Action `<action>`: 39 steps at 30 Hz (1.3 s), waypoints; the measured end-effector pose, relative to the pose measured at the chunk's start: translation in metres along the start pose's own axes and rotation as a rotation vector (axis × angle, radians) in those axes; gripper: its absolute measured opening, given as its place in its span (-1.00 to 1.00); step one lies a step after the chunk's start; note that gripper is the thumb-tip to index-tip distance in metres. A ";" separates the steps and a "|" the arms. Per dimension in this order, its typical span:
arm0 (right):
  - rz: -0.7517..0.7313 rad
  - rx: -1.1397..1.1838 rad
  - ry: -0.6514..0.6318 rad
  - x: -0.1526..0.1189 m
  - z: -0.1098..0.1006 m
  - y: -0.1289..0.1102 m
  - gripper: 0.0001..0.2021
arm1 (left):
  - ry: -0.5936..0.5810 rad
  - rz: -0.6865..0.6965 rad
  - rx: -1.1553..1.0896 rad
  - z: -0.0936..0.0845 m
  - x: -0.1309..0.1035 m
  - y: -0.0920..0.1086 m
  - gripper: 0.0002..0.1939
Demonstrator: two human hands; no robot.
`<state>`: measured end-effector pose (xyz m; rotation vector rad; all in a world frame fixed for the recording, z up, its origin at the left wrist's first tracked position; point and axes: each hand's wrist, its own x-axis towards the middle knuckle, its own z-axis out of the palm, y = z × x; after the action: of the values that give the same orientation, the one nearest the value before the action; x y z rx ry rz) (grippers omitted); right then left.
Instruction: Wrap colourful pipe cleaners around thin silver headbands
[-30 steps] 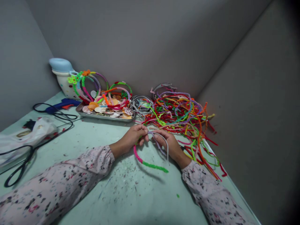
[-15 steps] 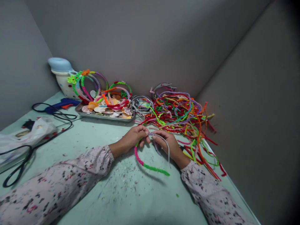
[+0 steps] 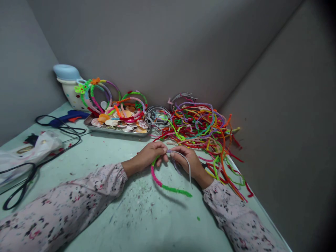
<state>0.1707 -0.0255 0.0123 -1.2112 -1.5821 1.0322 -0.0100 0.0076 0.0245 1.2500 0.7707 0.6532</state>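
Note:
My left hand (image 3: 150,154) is closed, thumb against fingers, on a curved wire wrapped with pipe cleaner (image 3: 156,179). Green and pink stretches of it hang below that hand in an arc, and its green end points right. Close beside it, my right hand (image 3: 191,161) pinches a lilac pipe cleaner (image 3: 169,151) where it meets the wire between the two hands. The lilac tail droops beneath my right fingers. Out past the right hand, the bare grey end of the wire (image 3: 189,170) bends downward. My fingertips partly hide the wrapping spot.
A tangled pile of coloured pipe cleaners (image 3: 199,122) spreads behind my right hand, beside coiled grey wire (image 3: 159,117). Further left are a metal tray (image 3: 115,132) with shells and wrapped hoops, a blue-lidded container (image 3: 70,87), a black cable (image 3: 34,171) and a plastic bag (image 3: 49,147).
The wrapped arc and its green end have swung slightly right. The lilac pipe cleaner has shifted a little at my fingertips; both hands stay almost in place.

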 end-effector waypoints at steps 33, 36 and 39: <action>-0.267 -0.367 0.051 -0.006 0.000 0.000 -0.88 | -0.058 -0.036 -0.015 -0.008 0.004 -0.008 -0.84; -0.299 -0.411 0.058 -0.007 0.000 -0.001 -0.89 | -0.061 -0.045 -0.018 -0.009 0.004 -0.008 -0.84; -0.326 -0.439 0.062 -0.007 0.000 -0.003 -0.88 | -0.061 -0.034 -0.015 -0.009 0.003 -0.008 -0.83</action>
<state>0.1712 -0.0330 0.0139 -1.1959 -1.9397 0.4465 -0.0147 0.0138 0.0153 1.2348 0.7341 0.5900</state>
